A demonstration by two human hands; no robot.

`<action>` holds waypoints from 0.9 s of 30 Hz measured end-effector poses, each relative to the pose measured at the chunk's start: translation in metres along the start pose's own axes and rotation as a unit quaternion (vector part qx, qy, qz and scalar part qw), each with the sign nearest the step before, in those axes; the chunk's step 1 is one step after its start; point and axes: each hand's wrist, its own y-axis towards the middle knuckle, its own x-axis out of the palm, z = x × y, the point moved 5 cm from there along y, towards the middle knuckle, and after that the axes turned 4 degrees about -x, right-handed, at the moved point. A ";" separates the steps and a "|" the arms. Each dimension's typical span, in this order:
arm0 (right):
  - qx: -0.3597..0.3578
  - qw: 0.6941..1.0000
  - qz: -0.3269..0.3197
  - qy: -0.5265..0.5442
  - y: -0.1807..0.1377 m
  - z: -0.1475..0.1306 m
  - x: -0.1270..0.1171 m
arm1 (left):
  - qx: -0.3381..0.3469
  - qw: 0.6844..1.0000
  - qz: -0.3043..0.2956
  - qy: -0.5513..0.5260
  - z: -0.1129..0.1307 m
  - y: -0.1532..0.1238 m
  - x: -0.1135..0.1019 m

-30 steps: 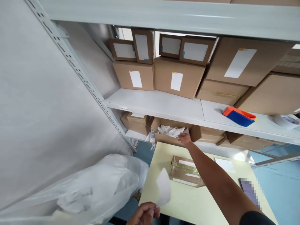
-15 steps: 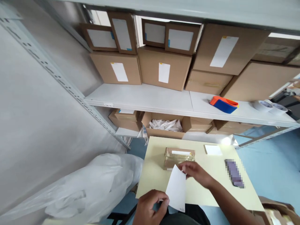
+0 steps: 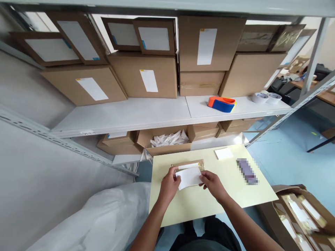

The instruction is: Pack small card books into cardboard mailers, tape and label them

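My left hand [image 3: 170,183] and my right hand [image 3: 212,183] hold a white sheet [image 3: 188,177] by its two short ends, fingers pinched on it. The sheet lies flat over a small brown box wrapped in clear film [image 3: 188,164] on the pale yellow table [image 3: 227,197]. The box is mostly hidden under the sheet. Both forearms reach in from the bottom edge.
On the table lie a small white pad [image 3: 223,153] and a blurred purple object [image 3: 247,170]. An open carton of white packets [image 3: 169,140] stands behind the table under the grey shelf [image 3: 146,113]. An orange-blue tape dispenser [image 3: 222,104], tape rolls [image 3: 266,97], a white bag [image 3: 104,219], an open carton [image 3: 300,212].
My right hand drew back from the carton of packets and took the sheet's right end. Both hands carried the sheet forward onto the wrapped box. The view swung right.
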 end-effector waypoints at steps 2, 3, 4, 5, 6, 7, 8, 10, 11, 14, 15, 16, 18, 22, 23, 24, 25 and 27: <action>0.000 1.000 0.019 0.005 0.013 0.001 0.001 | -0.007 1.000 0.003 0.026 0.003 0.019 0.005; 0.000 1.000 0.027 0.006 0.018 0.002 0.001 | -0.011 0.999 0.003 0.039 0.004 0.026 0.008; 0.000 0.999 0.033 0.007 0.022 0.004 0.002 | -0.013 0.999 0.002 0.052 0.004 0.031 0.010; 0.003 0.999 0.038 0.006 0.025 0.006 0.002 | -0.015 0.998 0.001 0.064 0.004 0.034 0.012; 0.005 0.999 0.042 0.005 0.027 0.008 0.003 | -0.017 0.997 -0.001 0.076 0.004 0.037 0.014; 0.008 0.999 0.043 0.005 0.029 0.010 0.004 | -0.017 0.996 -0.002 0.087 0.003 0.039 0.016; 0.010 0.999 0.043 0.007 0.030 0.013 0.005 | -0.016 0.995 -0.005 0.096 0.002 0.040 0.018; 0.015 0.999 0.041 0.012 0.032 0.019 0.008 | -0.013 0.993 -0.011 0.114 0.000 0.043 0.022; 0.017 0.999 0.039 0.013 0.034 0.022 0.009 | -0.011 0.992 -0.014 0.124 -0.001 0.044 0.024; 0.018 0.999 0.039 -0.011 0.038 0.031 0.011 | 0.006 0.987 -0.017 0.159 -0.001 0.047 0.029; 0.018 0.999 0.037 -0.029 0.040 0.033 0.011 | 0.015 0.985 -0.018 0.171 -0.001 0.047 0.029; 0.015 0.998 0.033 -0.051 0.040 0.035 0.010 | 0.024 0.983 -0.019 0.183 -0.001 0.046 0.030; -0.002 0.993 0.021 -0.119 0.039 0.034 0.009 | 0.040 0.976 -0.017 0.213 0.000 0.043 0.030; -0.062 0.943 0.059 -0.322 0.025 0.021 0.003 | 0.100 0.944 0.015 0.314 0.003 0.029 0.033; -0.088 0.923 0.079 -0.365 0.020 0.016 0.005 | 0.124 0.932 0.036 0.339 0.003 0.025 0.035; -0.122 0.904 0.093 -0.399 0.015 0.010 0.008 | 0.149 0.920 0.060 0.358 0.004 0.020 0.037; -0.160 0.887 0.098 -0.422 0.011 0.005 0.014 | 0.177 0.909 0.079 0.369 0.004 0.015 0.041; -0.240 0.866 0.081 -0.432 0.004 -0.004 0.031 | 0.239 0.896 0.083 0.364 0.001 0.006 0.055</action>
